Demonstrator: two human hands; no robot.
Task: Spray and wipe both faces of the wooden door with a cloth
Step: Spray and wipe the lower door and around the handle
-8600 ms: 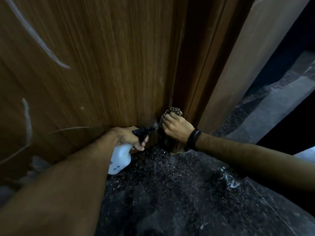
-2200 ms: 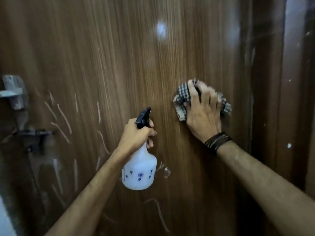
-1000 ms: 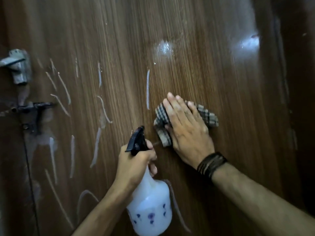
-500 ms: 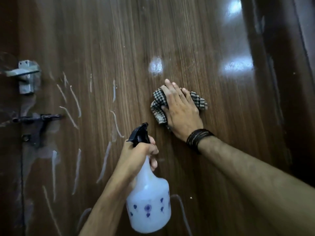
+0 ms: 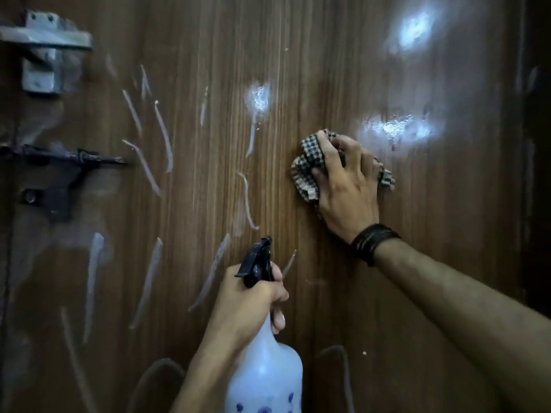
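Note:
The dark wooden door [image 5: 372, 293] fills the view, with pale streaks over its left half and wet shiny patches at upper right. My right hand [image 5: 347, 186] grips a bunched black-and-white checked cloth [image 5: 307, 168] and holds it against the door, just left of and below the shiny patches. My left hand [image 5: 250, 296] holds the neck of a white spray bottle [image 5: 265, 380] with a black trigger head [image 5: 256, 260], lower in the middle, nozzle toward the door. The bottle's bottom is cut off by the frame.
A grey metal latch bracket [image 5: 41, 55] sits at the door's upper left. Below it is a black sliding bolt [image 5: 65, 162]. A dark door frame edge [image 5: 536, 174] runs down the far right.
My right hand has curled its fingers round the cloth and moved it rightward toward the shiny patches. The view has moved closer. The left hand keeps the bottle low.

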